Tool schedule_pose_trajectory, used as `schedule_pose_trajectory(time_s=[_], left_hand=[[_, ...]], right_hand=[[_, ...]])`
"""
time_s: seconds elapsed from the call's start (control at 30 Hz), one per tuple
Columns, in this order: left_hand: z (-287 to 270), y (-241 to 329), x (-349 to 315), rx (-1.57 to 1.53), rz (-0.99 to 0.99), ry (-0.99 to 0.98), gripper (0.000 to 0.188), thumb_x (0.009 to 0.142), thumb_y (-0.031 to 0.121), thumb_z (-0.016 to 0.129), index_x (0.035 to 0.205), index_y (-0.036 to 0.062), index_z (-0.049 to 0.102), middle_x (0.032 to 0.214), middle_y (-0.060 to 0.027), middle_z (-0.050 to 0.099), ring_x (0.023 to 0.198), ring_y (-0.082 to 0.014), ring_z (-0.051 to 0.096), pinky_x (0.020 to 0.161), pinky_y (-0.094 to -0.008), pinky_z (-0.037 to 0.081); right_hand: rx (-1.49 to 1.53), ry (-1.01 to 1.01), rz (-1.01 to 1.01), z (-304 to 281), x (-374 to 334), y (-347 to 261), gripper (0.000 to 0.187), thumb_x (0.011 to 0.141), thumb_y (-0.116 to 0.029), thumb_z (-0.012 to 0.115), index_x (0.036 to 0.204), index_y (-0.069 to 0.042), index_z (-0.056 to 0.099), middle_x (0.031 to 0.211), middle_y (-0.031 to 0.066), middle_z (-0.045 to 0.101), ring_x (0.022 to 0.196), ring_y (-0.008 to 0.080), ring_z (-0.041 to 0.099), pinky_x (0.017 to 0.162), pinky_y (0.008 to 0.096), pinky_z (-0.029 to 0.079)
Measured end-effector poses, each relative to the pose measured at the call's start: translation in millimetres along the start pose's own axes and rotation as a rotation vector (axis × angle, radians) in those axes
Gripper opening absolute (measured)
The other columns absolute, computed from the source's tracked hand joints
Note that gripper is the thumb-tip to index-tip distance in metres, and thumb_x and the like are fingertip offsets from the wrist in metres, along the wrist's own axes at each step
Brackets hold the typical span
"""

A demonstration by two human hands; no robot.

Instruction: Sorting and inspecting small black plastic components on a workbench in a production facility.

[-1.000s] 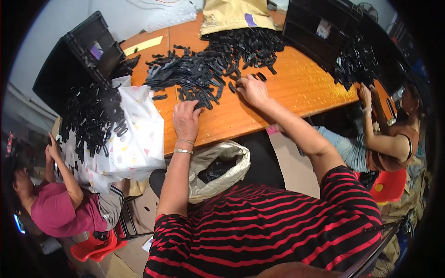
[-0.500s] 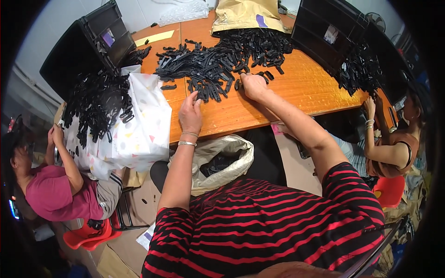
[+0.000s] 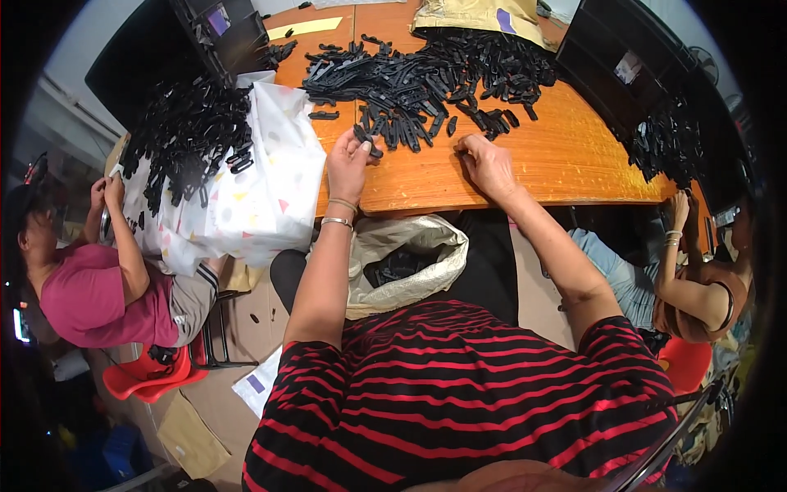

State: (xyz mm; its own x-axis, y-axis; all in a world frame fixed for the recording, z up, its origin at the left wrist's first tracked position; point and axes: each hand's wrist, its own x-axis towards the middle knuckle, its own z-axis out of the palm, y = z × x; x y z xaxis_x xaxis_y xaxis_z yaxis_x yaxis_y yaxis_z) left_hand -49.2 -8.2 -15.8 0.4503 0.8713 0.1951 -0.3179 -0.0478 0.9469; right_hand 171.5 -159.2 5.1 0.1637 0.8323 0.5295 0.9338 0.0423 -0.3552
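My left hand (image 3: 347,170) is closed on a small, long black plastic piece (image 3: 366,141), pinched between thumb and fingers above the near edge of the wooden table (image 3: 566,156). My right hand (image 3: 493,170) is at the table to its right, the fingers curled and pressed together. Whatever they hold, if anything, is hidden. Beyond both hands spreads a heap of similar black plastic pieces (image 3: 393,86), with a few loose ones at its near side. Below the table edge an open pale sack (image 3: 453,283) sits at my lap with dark pieces inside.
A paper bag (image 3: 467,18) lies behind the heap. Black crates (image 3: 611,61) stand tilted on both sides, pieces spilling out. At left, a white patterned plastic sheet (image 3: 279,156) bears another black heap (image 3: 193,135). One person (image 3: 106,283) works at left, another (image 3: 697,287) at right.
My right hand has drawn back from the heap toward the table's near edge. A black plastic piece now shows in my left hand. The whole view has shifted slightly.
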Motion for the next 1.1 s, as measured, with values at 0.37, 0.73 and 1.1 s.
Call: schedule_pose_trajectory(time_s=[0.37, 0.73, 1.1], left_hand=[[-6.2, -4.6, -1.1, -0.026, 0.005, 0.043, 0.03, 0.09, -0.002, 0.054, 0.119, -0.0047, 0.049, 0.106, -0.014, 0.063, 0.088, -0.0174, 0.064, 0.075, -0.0281, 0.055], [2.6, 5.8, -23.0, 0.026, -0.025, 0.043, 0.023, 0.088, 0.001, 0.059, 0.111, -0.0014, 0.055, 0.093, -0.0029, 0.061, 0.076, -0.0086, 0.057, 0.066, -0.0203, 0.047], [46.0, 39.5, -49.5, -0.077, -0.094, -0.043, 0.021, 0.088, 0.002, 0.06, 0.108, -0.0022, 0.058, 0.094, -0.0046, 0.062, 0.081, -0.0095, 0.062, 0.071, -0.0217, 0.054]], right_hand=[[0.028, 0.05, 0.012, -14.0, -15.7, 5.4, 0.016, 0.075, -0.007, 0.068, 0.088, -0.003, 0.058, 0.092, 0.0137, 0.058, 0.086, 0.0344, 0.059, 0.069, 0.0409, 0.048], [-0.237, -0.101, 0.407, -3.0, 10.2, -3.7, 0.031, 0.076, -0.027, 0.073, 0.087, 0.0, 0.062, 0.088, 0.0202, 0.064, 0.081, 0.0371, 0.063, 0.069, 0.045, 0.049], [0.424, -0.017, 0.248, -37.6, 13.5, -73.4, 0.02, 0.079, -0.012, 0.069, 0.09, 0.002, 0.06, 0.081, 0.0113, 0.059, 0.068, 0.0185, 0.061, 0.062, 0.0304, 0.049]])
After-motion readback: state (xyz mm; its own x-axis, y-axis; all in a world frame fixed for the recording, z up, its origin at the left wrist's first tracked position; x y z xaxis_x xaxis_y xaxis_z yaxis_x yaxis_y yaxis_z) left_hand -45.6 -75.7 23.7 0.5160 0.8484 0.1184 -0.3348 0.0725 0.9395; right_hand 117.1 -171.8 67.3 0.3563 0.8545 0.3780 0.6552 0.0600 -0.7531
